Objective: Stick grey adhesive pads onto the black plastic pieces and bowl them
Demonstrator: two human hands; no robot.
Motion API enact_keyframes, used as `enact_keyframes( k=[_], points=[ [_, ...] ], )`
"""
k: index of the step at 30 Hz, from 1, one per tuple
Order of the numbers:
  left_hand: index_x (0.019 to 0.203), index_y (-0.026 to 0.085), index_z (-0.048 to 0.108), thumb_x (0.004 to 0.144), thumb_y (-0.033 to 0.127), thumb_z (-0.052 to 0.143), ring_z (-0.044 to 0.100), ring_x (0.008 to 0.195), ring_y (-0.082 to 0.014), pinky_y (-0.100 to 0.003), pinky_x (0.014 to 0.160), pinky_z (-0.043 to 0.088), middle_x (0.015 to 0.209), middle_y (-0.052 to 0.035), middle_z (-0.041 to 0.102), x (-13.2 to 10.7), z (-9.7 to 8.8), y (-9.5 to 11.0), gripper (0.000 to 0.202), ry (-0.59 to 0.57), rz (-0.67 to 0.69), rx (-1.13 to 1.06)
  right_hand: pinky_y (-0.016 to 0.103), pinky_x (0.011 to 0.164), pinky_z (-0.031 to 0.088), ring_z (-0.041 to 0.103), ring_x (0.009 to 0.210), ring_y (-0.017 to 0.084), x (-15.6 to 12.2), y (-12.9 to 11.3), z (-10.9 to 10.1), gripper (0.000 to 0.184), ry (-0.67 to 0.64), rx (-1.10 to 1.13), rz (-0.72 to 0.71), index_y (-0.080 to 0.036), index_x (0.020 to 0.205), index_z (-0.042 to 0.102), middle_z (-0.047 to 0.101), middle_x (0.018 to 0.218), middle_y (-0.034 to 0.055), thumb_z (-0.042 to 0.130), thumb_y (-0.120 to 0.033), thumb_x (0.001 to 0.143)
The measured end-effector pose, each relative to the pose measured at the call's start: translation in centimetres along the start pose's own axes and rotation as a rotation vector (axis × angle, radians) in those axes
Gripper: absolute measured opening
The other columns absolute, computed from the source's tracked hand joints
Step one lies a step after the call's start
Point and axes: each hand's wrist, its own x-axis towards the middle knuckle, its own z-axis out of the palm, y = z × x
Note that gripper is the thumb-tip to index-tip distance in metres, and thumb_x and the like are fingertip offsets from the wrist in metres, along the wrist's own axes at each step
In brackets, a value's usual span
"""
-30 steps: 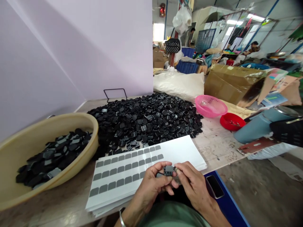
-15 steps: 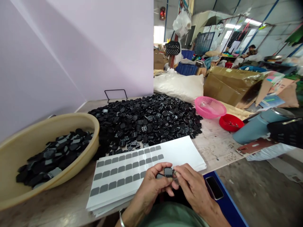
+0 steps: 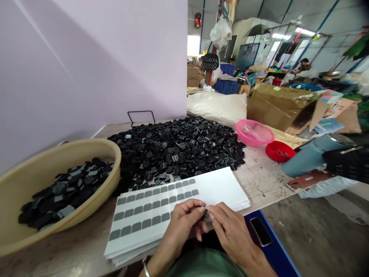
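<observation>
Both hands meet over the near edge of the sticker sheets. My left hand is closed around a small dark plastic piece, which the fingers mostly cover. The fingertips of my right hand are pinched together at the right edge of that piece; whether they grip it or something tiny cannot be made out. Beneath and left of the hands lies a stack of white sheets bearing rows of grey rounded stickers. Behind the sheets spreads a large heap of similar black plastic pieces.
A cream basin holding black pieces stands at the left. To the right are a pink basket, a red bowl and a blue-grey flask. A phone lies on a blue surface by my right arm.
The small piece has turned in my left hand, and the left thumb now covers its face, which showed before. Both hands have shifted slightly to the left.
</observation>
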Motion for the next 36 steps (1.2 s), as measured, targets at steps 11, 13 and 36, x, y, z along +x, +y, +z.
enact_keyframes(
  k=[11,13,36],
  points=[
    [0.085,0.014,0.062,0.078,0.032,0.058,0.049,0.037,-0.0081,-0.017,0.033,0.034,0.061,-0.0018,0.063,3.3,-3.1,3.0,0.020,0.200,0.195,0.323,0.029,0.058,0.035,0.059,0.066,0.017,3.8,1.8,-0.4,0.014,-0.112,-0.427,0.068,-0.022,0.081,0.052,0.060,0.077,0.0010,0.045,-0.013,0.090],
    [0.087,0.014,0.062,0.081,0.033,0.055,0.042,0.033,-0.0065,-0.016,0.033,0.030,0.053,0.0004,0.060,4.1,-3.2,1.8,0.021,0.196,0.207,0.421,0.029,0.060,0.035,0.059,0.070,0.017,3.9,0.8,0.1,0.013,-0.139,-0.421,0.040,-0.022,0.082,0.051,0.060,0.079,0.0008,0.046,-0.013,0.089],
    [0.113,0.018,0.062,0.085,0.041,0.054,0.059,0.071,-0.0172,-0.034,0.070,0.049,0.090,-0.0063,0.067,-5.0,-11.3,13.6,0.037,1.050,0.622,0.863,0.025,0.058,0.034,0.040,0.062,0.014,2.2,2.5,0.6,0.030,-0.024,0.632,0.464,-0.021,0.091,0.061,0.047,0.070,-0.0021,0.049,-0.047,0.085]
  ],
)
